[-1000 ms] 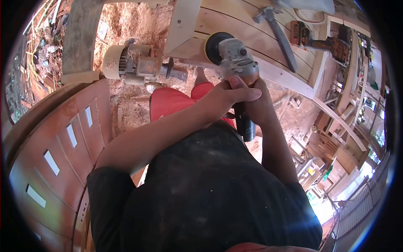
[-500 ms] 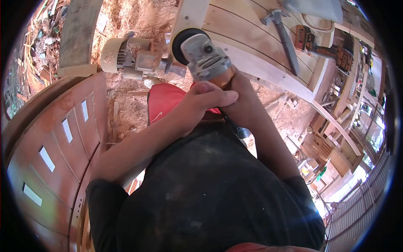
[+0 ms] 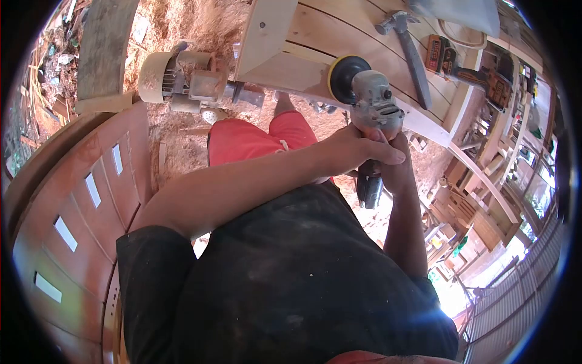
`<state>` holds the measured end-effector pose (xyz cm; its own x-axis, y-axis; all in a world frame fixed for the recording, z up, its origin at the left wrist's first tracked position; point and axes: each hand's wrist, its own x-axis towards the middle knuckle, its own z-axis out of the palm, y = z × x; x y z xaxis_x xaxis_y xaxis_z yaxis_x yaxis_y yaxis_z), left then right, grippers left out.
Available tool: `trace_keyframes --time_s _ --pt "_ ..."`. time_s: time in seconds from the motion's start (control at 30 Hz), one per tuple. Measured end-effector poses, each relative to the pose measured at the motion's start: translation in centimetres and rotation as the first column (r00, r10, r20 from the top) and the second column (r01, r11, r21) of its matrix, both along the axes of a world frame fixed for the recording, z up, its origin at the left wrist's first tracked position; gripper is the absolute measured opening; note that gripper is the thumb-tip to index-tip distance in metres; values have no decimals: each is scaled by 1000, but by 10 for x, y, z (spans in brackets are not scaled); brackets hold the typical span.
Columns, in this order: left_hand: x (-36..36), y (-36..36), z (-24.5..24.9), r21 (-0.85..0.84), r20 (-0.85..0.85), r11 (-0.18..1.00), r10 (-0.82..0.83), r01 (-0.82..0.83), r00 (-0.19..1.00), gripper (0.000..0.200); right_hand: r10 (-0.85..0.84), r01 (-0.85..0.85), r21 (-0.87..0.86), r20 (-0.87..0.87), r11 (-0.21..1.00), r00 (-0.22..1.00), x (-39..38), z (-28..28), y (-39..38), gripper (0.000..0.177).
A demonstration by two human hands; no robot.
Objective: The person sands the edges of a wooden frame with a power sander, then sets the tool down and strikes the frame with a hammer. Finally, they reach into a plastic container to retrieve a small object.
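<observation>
Both my hands are wrapped round an angle grinder (image 3: pixel 374 100) with a grey head and a round black, yellow-edged sanding pad (image 3: pixel 350 79). My left hand (image 3: pixel 351 150) grips it from the left, its thumb lying across the body. On the right side, my right hand (image 3: pixel 394 170) is closed round the grip, partly hidden by the left. A black battery end (image 3: pixel 369 191) sticks out below the hands. The pad overlaps the pale edge rail of a slatted wooden panel (image 3: pixel 327 27).
A claw hammer (image 3: pixel 413 67), an orange-black battery pack (image 3: pixel 440 54) and a cordless drill (image 3: pixel 491 82) lie at the panel's right. A dusty motor (image 3: pixel 197 79) stands left, among wood shavings. A brown door (image 3: pixel 79 224) with slots stands at far left.
My hands have moved right with the angle grinder, from the panel's corner along its near rail. My left arm is now stretched further across my body.
</observation>
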<state>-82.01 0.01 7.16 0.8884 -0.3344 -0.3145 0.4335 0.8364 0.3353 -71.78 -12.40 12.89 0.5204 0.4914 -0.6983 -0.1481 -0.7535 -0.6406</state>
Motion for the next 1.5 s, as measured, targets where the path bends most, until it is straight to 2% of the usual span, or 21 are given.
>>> trace_keyframes --time_s 0.1,0.23,0.37,0.53,0.6,0.63,0.7,0.77,0.83,0.87,0.93,1.0,1.07,1.13,1.2,1.23,1.33,1.43,1.5 --pt "-16 17 4 2 -79 999 -35 35 996 57 44 -44 17 -13 999 999 -10 -1 16 44" --pt "-40 27 4 -8 -180 997 73 -76 981 42 46 -37 127 -70 991 996 -31 2 52 46" --pt "-59 37 3 9 -202 983 180 -182 963 31 247 -245 83 -16 966 969 -32 -2 69 48" --pt "-73 37 -2 25 -200 966 258 -258 945 25 329 -328 49 -6 943 944 -41 -2 84 46" --pt "-83 45 3 88 -220 970 240 -226 945 25 376 -376 81 22 923 926 -47 -7 86 44" --pt "-85 44 4 71 -192 960 280 -271 941 25 398 -399 97 36 912 917 -49 -10 86 43" --pt "-87 44 4 49 -154 943 333 -329 930 25 491 -511 71 192 857 850 -47 -18 82 45" --pt "-81 40 1 56 -157 943 332 -327 930 25 449 -465 82 161 881 879 -45 -14 84 47" --pt "-69 33 -1 64 -148 935 354 -348 923 25 253 -246 101 -64 964 965 -43 3 89 48" --pt "-62 30 -2 61 -127 921 390 -385 912 25 290 -287 81 -27 954 957 -38 2 86 49" --pt "-62 30 -1 72 -130 920 391 -385 911 24 306 -302 56 -80 952 949 -37 7 90 48" --pt "-75 37 1 67 -202 945 326 -319 923 22 280 -268 105 -128 958 951 -44 2 92 46" --pt "-89 43 5 -9 -316 957 271 -289 909 23 427 -426 64 4 903 904 -45 -11 83 46" --pt "-98 39 3 -107 -405 959 198 -261 893 35 465 -466 42 24 884 885 -50 -9 82 45" --pt "-88 40 12 -107 -372 957 214 -271 903 39 434 -434 37 -1 900 901 -49 -7 77 44" --pt "-84 41 16 -104 -359 953 230 -283 905 40 399 -398 37 -21 917 917 -46 -6 72 44" --pt "-58 32 6 -82 -254 992 77 -100 964 25 232 -228 66 -56 971 971 -35 -2 52 43" --pt "-22 9 -3 -46 -161 999 -3 -5 987 36 38 -40 171 12 984 999 -21 -1 25 39" --pt "1 -7 -9 -64 -107 995 -88 81 990 46 -76 78 43 -49 996 996 -6 2 1 33"
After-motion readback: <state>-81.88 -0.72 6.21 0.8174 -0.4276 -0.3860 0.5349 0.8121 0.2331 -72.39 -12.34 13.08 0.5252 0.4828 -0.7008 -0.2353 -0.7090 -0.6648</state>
